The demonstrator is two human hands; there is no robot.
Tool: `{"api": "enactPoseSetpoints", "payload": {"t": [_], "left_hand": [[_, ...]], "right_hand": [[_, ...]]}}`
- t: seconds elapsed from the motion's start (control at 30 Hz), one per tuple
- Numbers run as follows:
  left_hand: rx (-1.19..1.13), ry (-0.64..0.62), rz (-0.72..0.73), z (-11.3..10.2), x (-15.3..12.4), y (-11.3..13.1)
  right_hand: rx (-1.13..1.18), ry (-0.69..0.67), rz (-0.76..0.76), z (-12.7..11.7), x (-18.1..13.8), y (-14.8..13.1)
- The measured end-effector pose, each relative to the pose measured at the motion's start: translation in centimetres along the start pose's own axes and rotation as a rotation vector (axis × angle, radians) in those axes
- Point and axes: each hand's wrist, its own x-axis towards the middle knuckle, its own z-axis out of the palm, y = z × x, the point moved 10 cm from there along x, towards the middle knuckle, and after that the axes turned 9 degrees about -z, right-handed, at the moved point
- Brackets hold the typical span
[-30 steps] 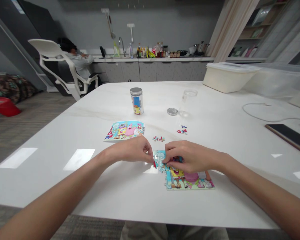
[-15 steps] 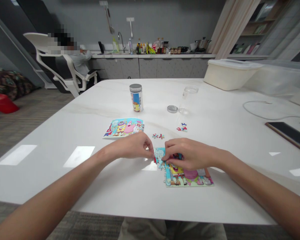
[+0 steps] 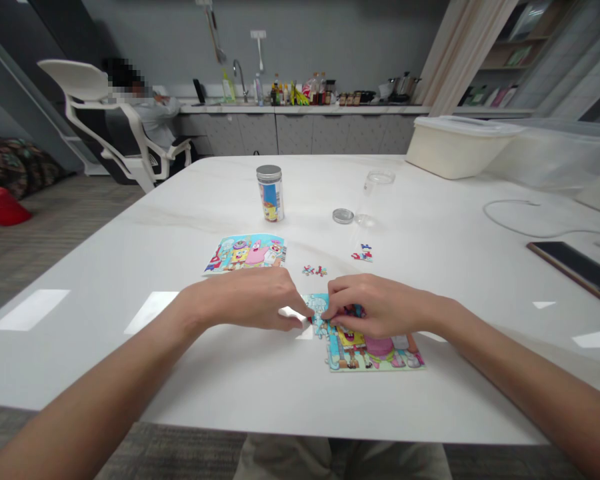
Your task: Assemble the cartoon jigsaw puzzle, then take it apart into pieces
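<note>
In the head view, the flat, multicoloured cartoon jigsaw (image 3: 373,352) lies largely joined beneath the right hand (image 3: 367,307), whose curled fingers touch it, any pinch unclear. The left hand (image 3: 260,298), thumb and index finger spread, meets its left edge. Small, red-patterned loose pieces (image 3: 321,271) lie unjoined beyond it.
</note>
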Motion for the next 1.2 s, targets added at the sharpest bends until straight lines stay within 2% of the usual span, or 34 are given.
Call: {"api": "enactPoseSetpoints", "payload": {"t": [0.17, 0.53, 0.83, 1.2], "left_hand": [[0.017, -0.019, -0.003, 0.28, 0.09, 0.30], [-0.014, 0.037, 0.051, -0.01, 0.38, 0.49], [-0.042, 0.077, 0.035, -0.38, 0.50, 0.57], [-0.027, 0.035, 0.004, 0.09, 0.61, 0.26]], "right_hand": [[0.007, 0.001, 0.002, -0.06, 0.06, 0.01], [0.000, 0.000, 0.003, 0.02, -0.08, 0.16], [-0.001, -0.012, 0.008, 0.06, 0.04, 0.07], [0.012, -0.011, 0.016, 0.07, 0.10, 0.13]]}}
